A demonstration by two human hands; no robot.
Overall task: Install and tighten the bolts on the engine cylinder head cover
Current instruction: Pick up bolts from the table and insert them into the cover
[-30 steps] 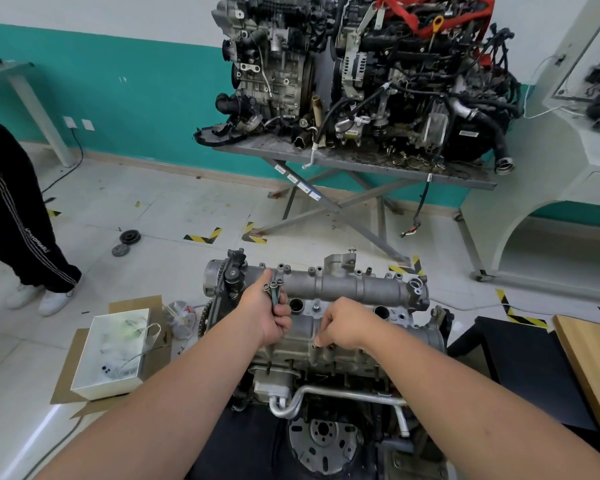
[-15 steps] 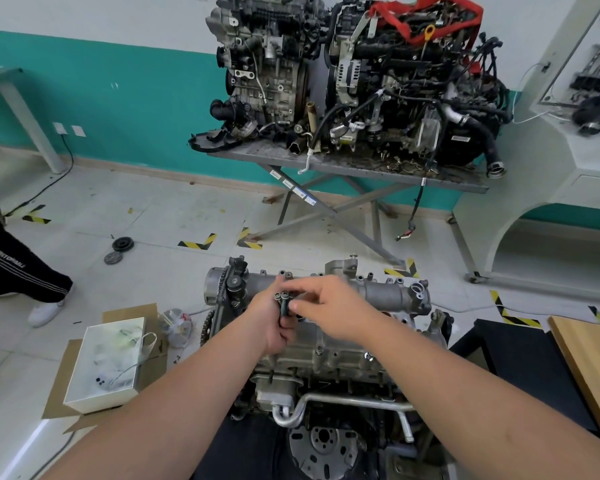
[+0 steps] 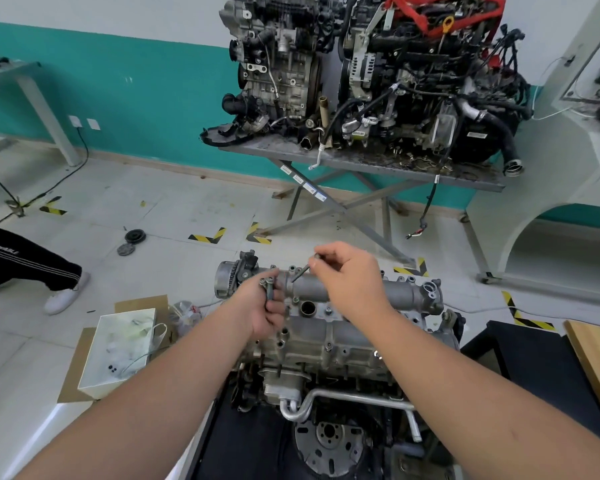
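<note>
A person's left hand [image 3: 264, 313] grips a small bundle of spare bolts [image 3: 269, 289] over the left end of the cylinder head cover [image 3: 343, 292], apparently keeping them within reach. To the right, the right hand [image 3: 350, 275] pinches 1 bolt [image 3: 302, 271] between thumb and fingertips, tip angled down towards the cover, seemingly bound for a hole.

Both forearms [image 3: 174, 386] are bare, with no sleeves, gloves or jewellery.
</note>
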